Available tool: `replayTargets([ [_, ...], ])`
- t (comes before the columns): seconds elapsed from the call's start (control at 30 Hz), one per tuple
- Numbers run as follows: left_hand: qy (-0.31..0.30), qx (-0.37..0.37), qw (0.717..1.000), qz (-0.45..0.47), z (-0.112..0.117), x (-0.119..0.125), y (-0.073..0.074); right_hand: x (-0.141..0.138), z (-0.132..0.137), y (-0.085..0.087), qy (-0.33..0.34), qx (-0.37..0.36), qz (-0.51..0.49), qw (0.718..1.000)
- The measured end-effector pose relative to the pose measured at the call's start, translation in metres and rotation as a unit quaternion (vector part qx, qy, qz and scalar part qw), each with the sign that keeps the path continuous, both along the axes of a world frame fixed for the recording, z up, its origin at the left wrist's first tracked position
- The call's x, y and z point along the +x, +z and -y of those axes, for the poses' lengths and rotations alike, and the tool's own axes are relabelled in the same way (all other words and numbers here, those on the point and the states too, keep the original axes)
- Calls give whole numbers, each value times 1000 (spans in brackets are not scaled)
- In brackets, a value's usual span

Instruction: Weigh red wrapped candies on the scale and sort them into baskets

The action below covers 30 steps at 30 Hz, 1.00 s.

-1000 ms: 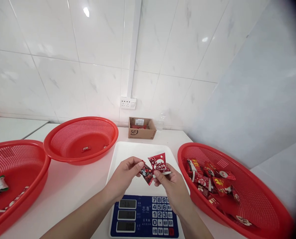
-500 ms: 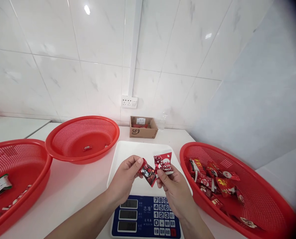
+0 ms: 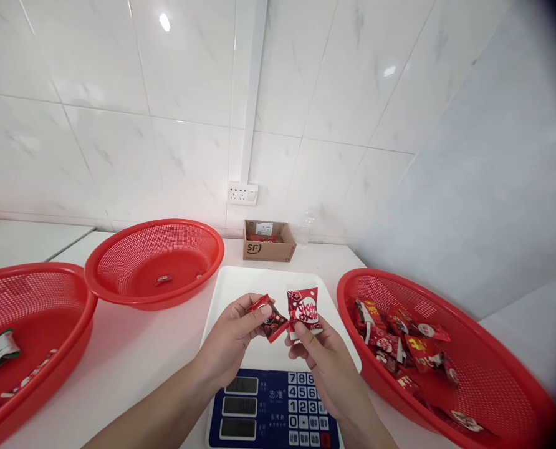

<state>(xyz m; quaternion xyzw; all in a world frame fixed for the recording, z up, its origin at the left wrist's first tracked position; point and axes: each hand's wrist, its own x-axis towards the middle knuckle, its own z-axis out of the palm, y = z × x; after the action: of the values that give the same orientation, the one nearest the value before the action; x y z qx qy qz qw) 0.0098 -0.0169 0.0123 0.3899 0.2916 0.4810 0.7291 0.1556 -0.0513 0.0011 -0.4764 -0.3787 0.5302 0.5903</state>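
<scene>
Between thumb and fingers, my left hand pinches a dark red and black candy packet, tilted down to the right. A brighter red candy packet with white print stands upright in my right hand, gripped near its lower edge. The two packets are side by side and nearly touch. Both hands are above the white pan of a digital scale, whose blue keypad panel lies below them, partly covered by the right wrist.
On the right, a red basket holds several wrapped candies. Another red basket, back left, has small candies inside. A third red basket at far left contains a few packets. Against the wall sits a cardboard box with red packets.
The left packet has turned from steeply slanted to flatter, and its face is now more covered by my thumb. The right packet has shifted slightly left and stands straighter.
</scene>
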Motion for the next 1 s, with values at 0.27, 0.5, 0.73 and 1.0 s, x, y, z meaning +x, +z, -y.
replayTargets([
  [0.27,-45,2,999,10,7,7,0,0,-1,-5,84,8,34,996],
  [0.5,-25,-20,1000,0,7,13,-3,-1,3,-5,93,5,93,991],
  [0.73,10,17,997,-76,6,7,0,9,2,-6,119,48,166,978],
  [1.0,-140,77,968,-192,7,3,8,16,-6,23,116,69,342,930],
])
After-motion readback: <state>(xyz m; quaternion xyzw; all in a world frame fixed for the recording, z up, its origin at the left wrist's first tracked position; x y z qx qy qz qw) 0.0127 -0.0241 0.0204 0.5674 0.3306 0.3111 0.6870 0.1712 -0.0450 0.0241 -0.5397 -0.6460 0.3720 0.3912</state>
